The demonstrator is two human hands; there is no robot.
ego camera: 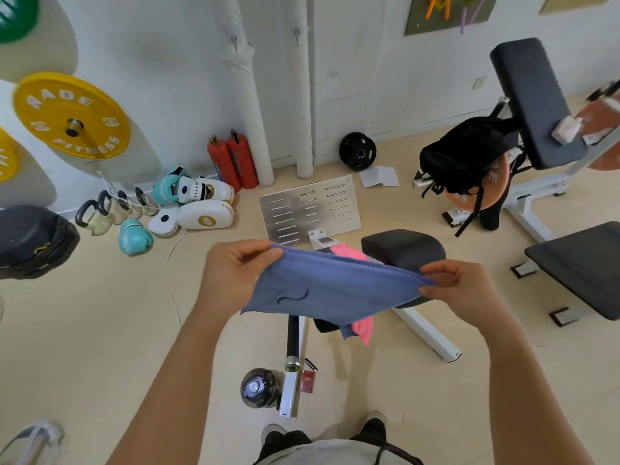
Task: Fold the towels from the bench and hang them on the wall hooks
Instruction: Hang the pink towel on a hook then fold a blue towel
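Note:
A blue towel [322, 290] with a small dark embroidered mark is stretched between my two hands above the black padded bench [406, 250]. My left hand [231, 270] pinches its left corner, and my right hand [459, 286] pinches its right corner. The towel sags in the middle and hangs doubled below my hands. A pink towel [364, 327] lies on the bench behind the blue one, showing above and below it. No wall hooks for towels are plainly in view.
A water bottle [258, 387], a red card [308, 380] and the bench's white foot [289, 391] lie near my feet. A metal plate [310, 209], boxing gloves [134, 236], fire extinguishers [231, 162], a black bag [466, 156] and another bench [583, 263] surround me.

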